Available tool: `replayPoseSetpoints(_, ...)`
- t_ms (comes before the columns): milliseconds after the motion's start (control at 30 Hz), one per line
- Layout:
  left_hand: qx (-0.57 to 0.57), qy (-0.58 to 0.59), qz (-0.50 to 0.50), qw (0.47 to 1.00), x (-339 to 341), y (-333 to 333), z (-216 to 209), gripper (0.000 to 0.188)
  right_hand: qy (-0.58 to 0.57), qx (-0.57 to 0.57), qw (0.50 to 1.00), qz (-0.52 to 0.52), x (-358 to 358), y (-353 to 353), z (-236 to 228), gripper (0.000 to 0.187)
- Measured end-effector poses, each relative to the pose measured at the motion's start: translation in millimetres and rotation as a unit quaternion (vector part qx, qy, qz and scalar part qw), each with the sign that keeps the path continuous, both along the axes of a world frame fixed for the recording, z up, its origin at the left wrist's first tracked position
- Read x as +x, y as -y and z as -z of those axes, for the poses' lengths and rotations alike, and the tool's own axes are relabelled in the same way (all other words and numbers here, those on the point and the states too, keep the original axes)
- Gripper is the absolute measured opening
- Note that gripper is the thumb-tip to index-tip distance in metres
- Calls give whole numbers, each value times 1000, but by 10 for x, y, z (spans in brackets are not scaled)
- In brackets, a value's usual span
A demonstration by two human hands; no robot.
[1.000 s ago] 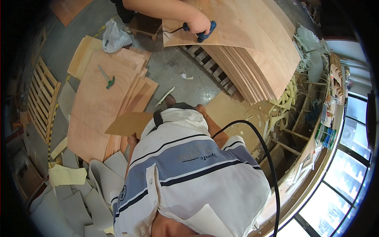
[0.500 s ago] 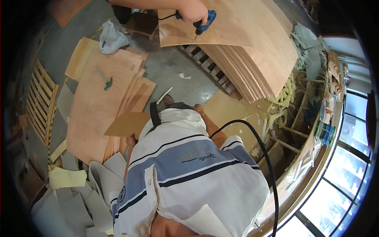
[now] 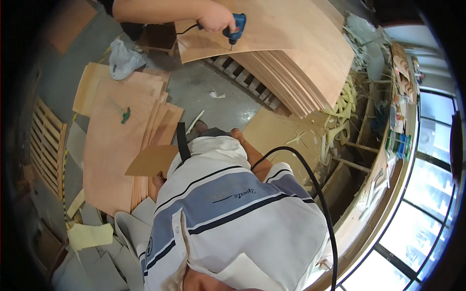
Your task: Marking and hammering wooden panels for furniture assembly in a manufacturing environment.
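At my left side, my left hand is closed on the edge of a thin brown board with a curved outline; my shirt partly covers the board. My right hand rests by my right thigh at the hem of my dark shorts, its fingers too small and hidden to make out. Ahead of me, another person's hand grips a blue corded drill, bit pointing down at the near edge of a large plywood sheet. That sheet lies atop a stack of curved plywood.
A slatted pallet shows under the stack. To the left lie more plywood sheets with a green-handled tool and a white plastic bag. A black cable arcs past my right arm. Wooden bins line the right.
The view has turned a little, so the surroundings sit farther left and mostly lower. My hands stay by my sides, and the other person's drill remains at the sheet's edge.
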State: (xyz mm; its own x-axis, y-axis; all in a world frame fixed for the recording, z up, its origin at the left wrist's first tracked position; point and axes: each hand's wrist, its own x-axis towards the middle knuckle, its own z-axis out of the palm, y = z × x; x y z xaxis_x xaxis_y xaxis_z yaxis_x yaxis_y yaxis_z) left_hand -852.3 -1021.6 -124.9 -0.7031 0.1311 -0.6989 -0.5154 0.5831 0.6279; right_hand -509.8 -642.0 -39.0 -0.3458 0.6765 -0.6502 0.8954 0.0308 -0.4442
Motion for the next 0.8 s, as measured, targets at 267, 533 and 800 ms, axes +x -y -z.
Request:
replayPoseSetpoints(267,113,75,-198,971,377,-195,-822,21,-7,-4,998,-69,-79,-63,127,50)
replayPoseSetpoints(533,145,149,-67,976,-72,-373,-433,20,-11,-4,1000,16,232,61,209,49)
replayPoseSetpoints(800,40,66,63,995,19,-428,-663,18,-12,6,1000,-5,219,26,322,49)
